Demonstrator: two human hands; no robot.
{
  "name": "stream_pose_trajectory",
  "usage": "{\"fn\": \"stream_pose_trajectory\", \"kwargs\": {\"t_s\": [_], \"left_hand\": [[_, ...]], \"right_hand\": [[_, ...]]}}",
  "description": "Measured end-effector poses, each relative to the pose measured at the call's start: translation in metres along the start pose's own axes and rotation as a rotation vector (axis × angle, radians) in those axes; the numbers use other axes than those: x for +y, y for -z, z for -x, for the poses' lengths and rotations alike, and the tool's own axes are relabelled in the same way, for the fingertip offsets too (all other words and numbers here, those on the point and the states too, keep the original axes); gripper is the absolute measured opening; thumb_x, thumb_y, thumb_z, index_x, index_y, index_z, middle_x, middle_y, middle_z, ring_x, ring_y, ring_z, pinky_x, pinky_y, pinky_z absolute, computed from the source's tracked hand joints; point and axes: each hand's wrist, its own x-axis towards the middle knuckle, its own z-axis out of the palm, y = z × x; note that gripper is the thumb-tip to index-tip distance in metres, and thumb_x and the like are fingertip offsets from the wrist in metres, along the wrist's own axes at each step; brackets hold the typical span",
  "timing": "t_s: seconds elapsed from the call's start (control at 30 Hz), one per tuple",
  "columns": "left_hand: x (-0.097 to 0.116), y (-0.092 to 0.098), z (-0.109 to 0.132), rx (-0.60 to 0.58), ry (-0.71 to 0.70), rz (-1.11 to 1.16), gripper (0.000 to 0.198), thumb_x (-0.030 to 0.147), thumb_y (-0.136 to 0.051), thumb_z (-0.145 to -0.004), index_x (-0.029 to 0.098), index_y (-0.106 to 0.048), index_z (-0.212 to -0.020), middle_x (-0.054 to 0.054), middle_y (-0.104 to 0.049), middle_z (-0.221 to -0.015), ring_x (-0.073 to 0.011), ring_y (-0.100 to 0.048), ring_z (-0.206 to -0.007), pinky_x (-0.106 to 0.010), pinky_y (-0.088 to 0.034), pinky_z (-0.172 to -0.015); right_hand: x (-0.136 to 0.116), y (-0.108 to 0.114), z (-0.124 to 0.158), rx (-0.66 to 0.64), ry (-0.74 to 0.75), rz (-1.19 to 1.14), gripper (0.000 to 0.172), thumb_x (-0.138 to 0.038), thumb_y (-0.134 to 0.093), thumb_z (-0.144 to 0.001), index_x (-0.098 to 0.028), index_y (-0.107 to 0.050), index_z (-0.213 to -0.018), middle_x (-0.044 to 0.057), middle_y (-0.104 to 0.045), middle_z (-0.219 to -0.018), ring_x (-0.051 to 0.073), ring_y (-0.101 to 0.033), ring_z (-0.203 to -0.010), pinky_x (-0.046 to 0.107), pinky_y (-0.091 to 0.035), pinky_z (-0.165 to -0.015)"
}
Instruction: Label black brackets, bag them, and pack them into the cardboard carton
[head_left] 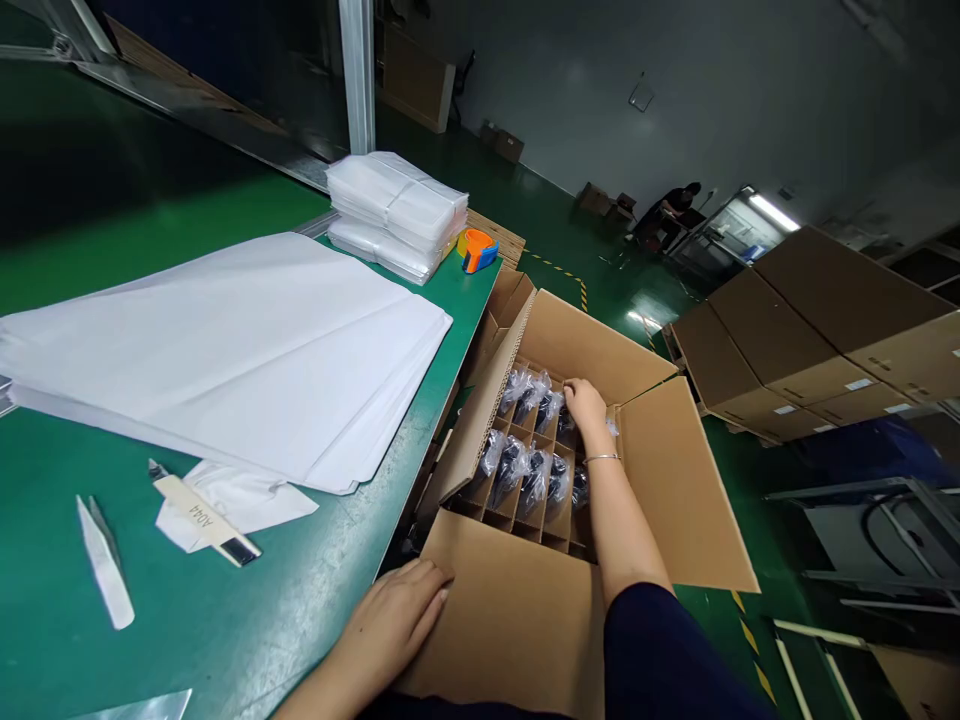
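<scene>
An open cardboard box (502,610) stands beside the green table, its flaps spread outward. Cardboard dividers split its inside into cells, and several dark items in clear plastic bags (534,475) sit in them in two rows. My right hand (586,408) reaches into the far right part of the box, a bracelet on its wrist. Its fingers are bent down at a cell, and what they hold is hidden. My left hand (397,610) rests at the table edge against the near flap, with its fingers loosely extended and nothing in it.
On the green table (247,610) lie white sheets (247,340), bundled clear bags (397,205), an orange and blue tape roll (478,250), a cutter marked A044 (202,515) and tweezers (105,565). Large cartons (825,320) stand at right. A person (671,212) sits far back.
</scene>
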Motion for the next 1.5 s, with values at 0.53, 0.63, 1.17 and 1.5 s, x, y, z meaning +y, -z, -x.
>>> {"fn": "stream_pose_trajectory", "kwargs": {"t_s": [0.53, 0.63, 1.17, 1.5], "left_hand": [[0.0, -0.001, 0.0, 0.024, 0.005, 0.029, 0.026, 0.021, -0.041, -0.094, 0.023, -0.067, -0.101, -0.004, -0.072, -0.092, -0.0221, -0.07, -0.09, -0.034, -0.056, -0.079], [0.001, 0.0, 0.001, 0.026, -0.008, 0.036, 0.026, 0.02, -0.042, -0.094, 0.024, -0.067, -0.101, -0.003, -0.071, -0.09, -0.0216, -0.07, -0.088, -0.032, -0.056, -0.078], [0.005, 0.003, 0.0, 0.0, 0.003, 0.038, 0.027, 0.02, -0.04, -0.094, 0.023, -0.066, -0.101, -0.003, -0.071, -0.09, -0.0224, -0.07, -0.089, -0.034, -0.054, -0.078], [0.008, 0.006, -0.003, -0.104, 0.044, 0.009, 0.029, 0.018, -0.038, -0.095, 0.021, -0.065, -0.105, -0.005, -0.071, -0.097, -0.0253, -0.069, -0.097, -0.039, -0.054, -0.083]], "right_hand": [[0.007, 0.04, 0.004, 0.118, 0.012, -0.04, 0.025, -0.023, -0.05, -0.097, -0.012, -0.062, -0.116, 0.016, -0.065, -0.12, 0.024, -0.06, -0.112, 0.035, -0.044, -0.098], [0.01, 0.044, 0.011, 0.159, 0.029, -0.064, 0.027, -0.021, -0.047, -0.096, -0.013, -0.062, -0.117, 0.016, -0.066, -0.118, 0.025, -0.059, -0.113, 0.033, -0.042, -0.097], [-0.017, 0.007, -0.01, -0.014, 0.038, -0.029, 0.024, -0.032, -0.06, -0.095, -0.016, -0.063, -0.112, 0.008, -0.065, -0.116, 0.021, -0.064, -0.102, 0.043, -0.053, -0.09], [-0.056, -0.004, -0.023, -0.046, 0.094, 0.009, 0.029, -0.034, -0.059, -0.096, -0.018, -0.061, -0.121, 0.009, -0.062, -0.125, 0.023, -0.063, -0.108, 0.045, -0.053, -0.093]]}}
